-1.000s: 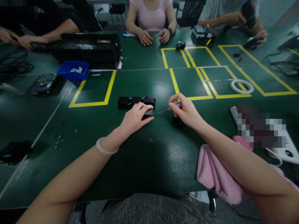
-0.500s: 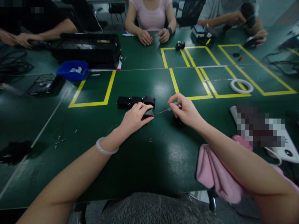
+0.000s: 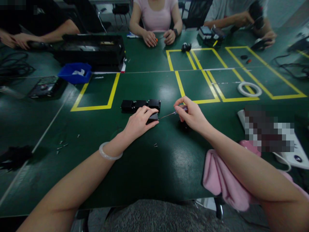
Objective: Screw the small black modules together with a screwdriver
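Observation:
My left hand (image 3: 138,122) grips a small black block (image 3: 152,118) between thumb and fingers on the green table. In my right hand (image 3: 193,116) is a screwdriver (image 3: 170,114) with a dark handle; its tip meets the right end of that block. Just behind my left fingers, a row of black blocks (image 3: 134,105) lies side by side. A dark object (image 3: 183,125) sits partly hidden under my right hand. Two small screws (image 3: 155,145) lie nearer to me.
More screws (image 3: 62,147) are scattered at left. A blue bin (image 3: 75,73) stands by a long black case (image 3: 89,53). At right are a white ring (image 3: 249,89), a pink cloth (image 3: 223,177) and a white power strip (image 3: 298,149). People's hands rest across the table.

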A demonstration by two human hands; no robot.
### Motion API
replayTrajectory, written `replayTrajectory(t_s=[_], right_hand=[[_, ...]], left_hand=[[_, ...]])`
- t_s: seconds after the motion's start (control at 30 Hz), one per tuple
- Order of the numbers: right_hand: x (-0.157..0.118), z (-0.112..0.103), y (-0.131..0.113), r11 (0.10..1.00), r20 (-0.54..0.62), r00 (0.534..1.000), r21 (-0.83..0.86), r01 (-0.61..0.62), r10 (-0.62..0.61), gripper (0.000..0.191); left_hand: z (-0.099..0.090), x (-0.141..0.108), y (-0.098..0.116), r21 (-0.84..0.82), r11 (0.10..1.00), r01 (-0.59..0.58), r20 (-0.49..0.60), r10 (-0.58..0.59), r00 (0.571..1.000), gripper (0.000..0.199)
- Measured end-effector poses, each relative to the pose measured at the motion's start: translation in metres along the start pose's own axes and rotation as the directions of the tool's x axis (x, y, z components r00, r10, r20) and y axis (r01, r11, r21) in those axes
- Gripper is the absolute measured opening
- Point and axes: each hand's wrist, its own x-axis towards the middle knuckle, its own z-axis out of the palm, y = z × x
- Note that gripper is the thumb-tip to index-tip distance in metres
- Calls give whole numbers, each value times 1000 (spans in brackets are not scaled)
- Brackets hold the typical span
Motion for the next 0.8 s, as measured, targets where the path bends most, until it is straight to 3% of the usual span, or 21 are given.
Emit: replayTrajectory(t_s=[0.2, 0.33, 0.63, 0.8], right_hand=[[-1, 1, 1, 999, -4, 999, -15, 36, -36, 7], [-1, 1, 1, 997, -20, 997, -35, 75, -75, 15], [-1, 0, 1, 1000, 14, 1000, -18, 5, -5, 16], [-1, 1, 1, 999, -7, 999, 19, 49, -49, 12]], left_hand=[[0, 0, 0, 6, 1000, 0, -1, 0, 1000, 43], [0, 0, 1, 8, 1000, 8, 3, -8, 1000, 43], [0, 0, 2, 1, 1000, 9, 2, -9, 1000, 42], [0, 0, 2, -2, 1000, 17, 1, -17, 1000, 43]])
